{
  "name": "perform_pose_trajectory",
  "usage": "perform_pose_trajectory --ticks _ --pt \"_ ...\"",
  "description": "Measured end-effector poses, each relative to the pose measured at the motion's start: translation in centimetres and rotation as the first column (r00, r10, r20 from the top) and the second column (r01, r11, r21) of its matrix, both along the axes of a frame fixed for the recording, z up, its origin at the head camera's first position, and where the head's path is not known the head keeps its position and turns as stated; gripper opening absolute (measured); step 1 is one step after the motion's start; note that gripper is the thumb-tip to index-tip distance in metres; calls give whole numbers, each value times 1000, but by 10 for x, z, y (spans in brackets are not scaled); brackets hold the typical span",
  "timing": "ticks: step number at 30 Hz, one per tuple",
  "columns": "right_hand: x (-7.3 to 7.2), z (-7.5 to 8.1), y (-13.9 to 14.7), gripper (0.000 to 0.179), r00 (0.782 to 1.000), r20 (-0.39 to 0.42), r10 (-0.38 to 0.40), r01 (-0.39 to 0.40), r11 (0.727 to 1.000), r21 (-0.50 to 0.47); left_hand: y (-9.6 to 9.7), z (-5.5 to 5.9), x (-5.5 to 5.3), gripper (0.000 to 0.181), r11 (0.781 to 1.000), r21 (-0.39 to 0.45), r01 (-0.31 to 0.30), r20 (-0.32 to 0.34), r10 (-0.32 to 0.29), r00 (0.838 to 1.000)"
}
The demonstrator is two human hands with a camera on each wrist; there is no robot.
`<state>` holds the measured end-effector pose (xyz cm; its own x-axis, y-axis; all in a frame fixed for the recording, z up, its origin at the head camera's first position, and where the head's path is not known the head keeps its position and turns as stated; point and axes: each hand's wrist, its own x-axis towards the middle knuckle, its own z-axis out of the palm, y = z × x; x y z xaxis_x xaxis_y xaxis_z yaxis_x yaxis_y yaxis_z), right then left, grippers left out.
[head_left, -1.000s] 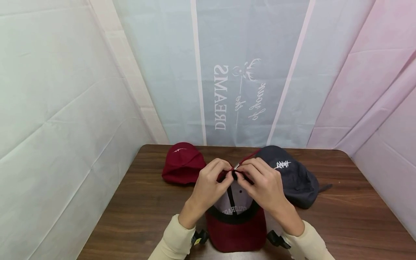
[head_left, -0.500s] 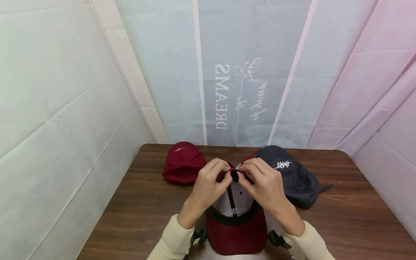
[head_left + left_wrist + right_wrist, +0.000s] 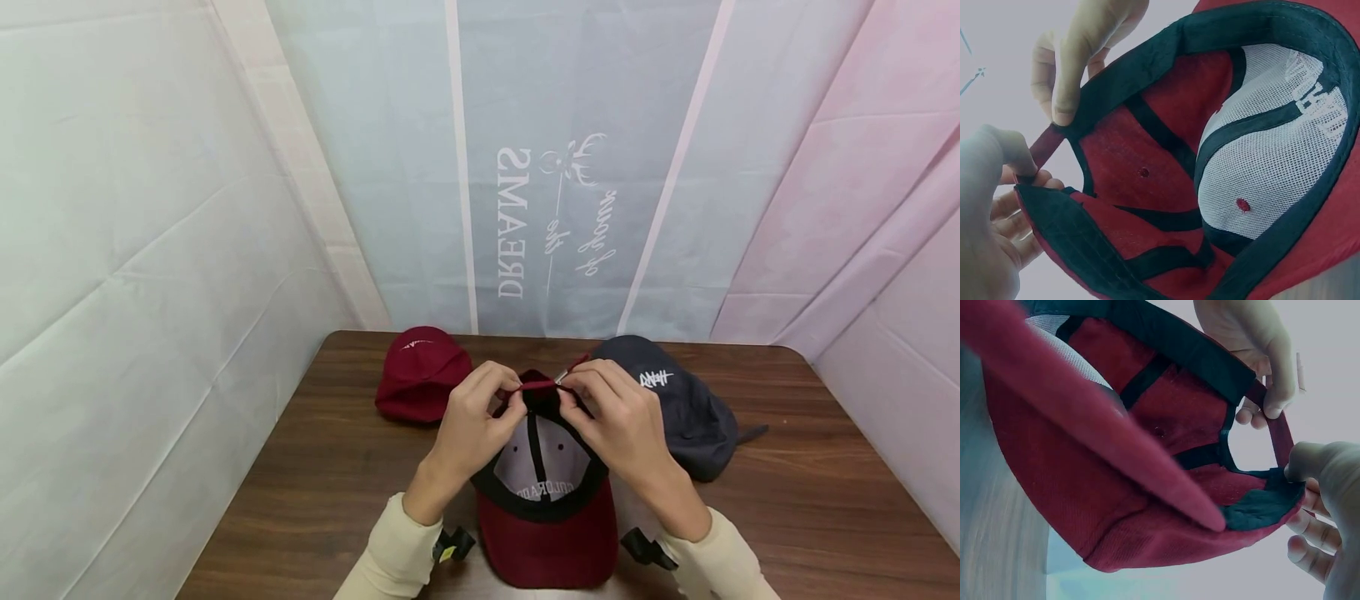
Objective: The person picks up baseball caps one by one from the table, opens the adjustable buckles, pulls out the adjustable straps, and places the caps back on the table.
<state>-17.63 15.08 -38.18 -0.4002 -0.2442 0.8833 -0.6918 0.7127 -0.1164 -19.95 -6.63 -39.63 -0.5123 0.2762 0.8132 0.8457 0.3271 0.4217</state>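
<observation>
A dark red baseball cap (image 3: 547, 546) is tilted with its inside facing me and its brim toward the near table edge. Black tape and a pale mesh front panel (image 3: 1260, 156) with reversed lettering show inside. Across the back opening runs a narrow red strap (image 3: 537, 386) with a small metal buckle (image 3: 562, 377). My left hand (image 3: 476, 421) pinches the strap's left end at the cap's edge between thumb and fingers. My right hand (image 3: 622, 417) pinches the other side, close to the buckle. The strap spans the gap between both hands.
Another red cap (image 3: 422, 375) lies at the back left of the wooden table (image 3: 315, 475). A dark navy cap (image 3: 675, 408) with white lettering lies at the back right, close to my right hand. Fabric curtains (image 3: 360, 167) stand behind and at both sides.
My hands have moved apart, so more of the strap and the back opening shows between them. The buckle has shifted right and the cap's inside is less covered.
</observation>
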Motion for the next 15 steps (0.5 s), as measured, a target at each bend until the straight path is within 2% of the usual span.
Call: perform_pose_trajectory --ticks 7,15 --pt "-1 1 -1 13 1000 7 9 -9 1000 -6 0 1 0 21 999 -26 -19 31 20 999" --pt "1 1 -6 20 1000 -19 18 -18 1000 0 10 3 2 17 997 -83 6 2 -6 1000"
